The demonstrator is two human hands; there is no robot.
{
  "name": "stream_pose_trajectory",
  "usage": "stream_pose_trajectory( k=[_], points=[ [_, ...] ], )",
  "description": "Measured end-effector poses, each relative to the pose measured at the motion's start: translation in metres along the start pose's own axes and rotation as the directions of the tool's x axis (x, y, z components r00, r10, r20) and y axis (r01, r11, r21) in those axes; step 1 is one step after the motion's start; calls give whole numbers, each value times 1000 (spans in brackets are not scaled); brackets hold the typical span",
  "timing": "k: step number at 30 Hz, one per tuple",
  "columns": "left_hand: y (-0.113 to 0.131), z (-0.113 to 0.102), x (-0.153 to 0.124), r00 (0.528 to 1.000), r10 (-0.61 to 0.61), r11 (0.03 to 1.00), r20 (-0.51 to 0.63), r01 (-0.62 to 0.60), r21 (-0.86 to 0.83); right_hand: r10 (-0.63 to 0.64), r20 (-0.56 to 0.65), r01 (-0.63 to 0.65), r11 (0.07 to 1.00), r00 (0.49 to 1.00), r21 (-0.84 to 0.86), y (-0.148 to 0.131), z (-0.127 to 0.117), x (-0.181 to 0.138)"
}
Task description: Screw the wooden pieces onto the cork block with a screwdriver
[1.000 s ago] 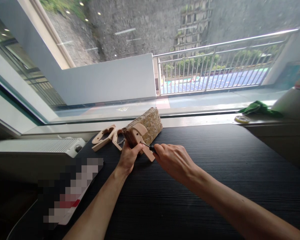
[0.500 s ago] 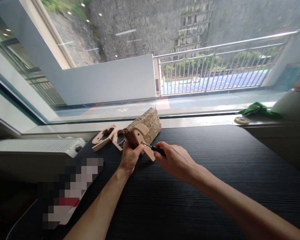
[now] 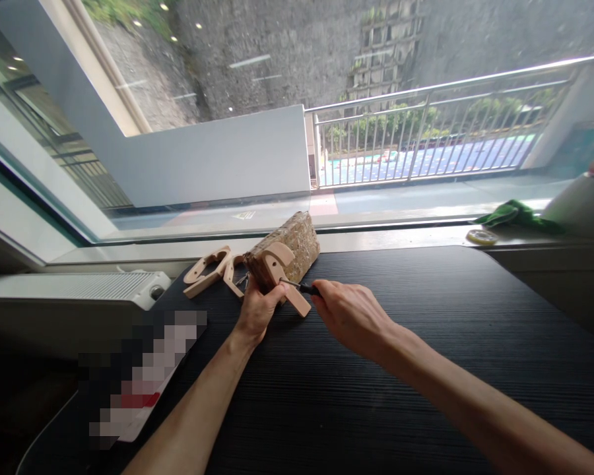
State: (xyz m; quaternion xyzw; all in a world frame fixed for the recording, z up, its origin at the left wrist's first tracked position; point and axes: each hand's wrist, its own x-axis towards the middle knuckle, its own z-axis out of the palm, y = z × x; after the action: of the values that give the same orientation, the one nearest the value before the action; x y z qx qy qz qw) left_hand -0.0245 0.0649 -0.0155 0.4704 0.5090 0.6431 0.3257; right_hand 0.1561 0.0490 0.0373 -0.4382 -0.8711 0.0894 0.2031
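- Plywood cut-out (image 3: 276, 264) leans against the chipboard block (image 3: 297, 237) on the table (image 3: 426, 316); it looks light, stiff and thin-edged.
- My left hand (image 3: 256, 311) pinches it; flat faces seem the safest hold.
- My right hand (image 3: 349, 315) is closed round the slim screwdriver (image 3: 303, 287).

Two hands (image 3: 256, 315) (image 3: 350, 318); one screwdriver (image 3: 307, 288); one block (image 3: 299, 239); one green cloth (image 3: 512, 214).

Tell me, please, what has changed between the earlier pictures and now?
The right hand has slid back along the black handle of the screwdriver and risen a little, so the shaft lies flatter. Nothing was picked up or let go. The tip stays on the wooden cut-out, the left hand keeps gripping it against the chipboard block, and the loose wooden pieces beside them have not moved.
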Motion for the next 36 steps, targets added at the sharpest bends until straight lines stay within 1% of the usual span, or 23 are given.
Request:
stream_pose_trajectory(
  k=[1, 2, 4, 5, 6, 7, 8, 10, 13, 16, 19, 22, 25, 27, 29, 30, 32, 33, 34, 35, 36],
  points=[
    [0, 0, 0, 1000, 8, 1000, -3, -8, 13, 41, 31, -45, 991, 999, 124, 3, 1, 1],
    [0, 1, 0, 1000, 15, 1000, -6, -14, 25, 75, 83, -94, 961, 994, 259, 7, 2, 2],
    [0, 1, -1, 1000, 21, 999, -7, -21, 43, 91, 222, -191, 855, 971, 482, 14, 2, 4],
    [0, 2, -1, 1000, 19, 999, -7, -19, 45, 83, 280, -228, 812, 956, 538, 18, 2, 5],
    [0, 2, -1, 1000, 14, 999, -7, -14, 44, 79, 307, -245, 798, 948, 551, 20, 2, 5],
    [1, 2, -1, 1000, 7, 999, -6, -7, 41, 88, 301, -242, 815, 950, 527, 21, 1, 4],
    [2, 2, -1, 1000, 0, 999, 1, 0, 37, 105, 265, -223, 854, 959, 469, 21, 0, 3],
    [4, 1, -1, 1000, -15, 999, 26, 14, 32, 119, 163, -165, 937, 979, 308, 18, -4, 0],
    [9, -2, 0, 996, -44, 999, 76, 42, 28, 61, 53, -66, 992, 997, 105, 10, -10, -2],
    [11, -6, 1, 990, -75, 997, 119, 76, 2, -96, -16, 96, 994, 995, -49, 4, -13, 2],
    [10, -10, 4, 993, -59, 998, 106, 58, 10, -228, -40, 214, 953, 973, -215, 3, -11, 7],
    [5, -13, 7, 996, -51, 998, 70, 48, 48, -276, -49, 251, 924, 960, -288, 7, -2, 9],
    [2, -15, 9, 995, -57, 995, 79, 50, 92, -284, -45, 261, 923, 958, -283, 10, 5, 7],
    [1, -14, 8, 995, -45, 991, 93, 32, 129, -259, -29, 243, 933, 965, -264, 11, 8, 6],
    [3, -14, 7, 995, -28, 989, 99, 13, 151, -196, 1, 192, 963, 981, -189, 12, 8, 6],
    [4, -13, 7, 995, -27, 988, 98, 12, 151, -152, 11, 153, 982, 988, -113, 12, 8, 6],
    [7, -11, 5, 995, -41, 990, 93, 28, 137, -54, 28, 50, 992, 998, 117, 13, 8, 7],
    [9, -10, 5, 995, -51, 991, 91, 39, 127, -12, 52, -1, 966, 999, 257, 14, 8, 7],
    [9, -9, 4, 994, -59, 992, 90, 48, 118, 18, 87, -50, 920, 996, 388, 15, 8, 8],
    [10, -8, 3, 994, -62, 992, 89, 52, 113, 34, 130, -94, 867, 991, 489, 16, 7, 8],
    [10, -8, 3, 994, -61, 992, 88, 51, 113, 42, 169, -129, 828, 985, 545, 16, 6, 8]
  ],
)
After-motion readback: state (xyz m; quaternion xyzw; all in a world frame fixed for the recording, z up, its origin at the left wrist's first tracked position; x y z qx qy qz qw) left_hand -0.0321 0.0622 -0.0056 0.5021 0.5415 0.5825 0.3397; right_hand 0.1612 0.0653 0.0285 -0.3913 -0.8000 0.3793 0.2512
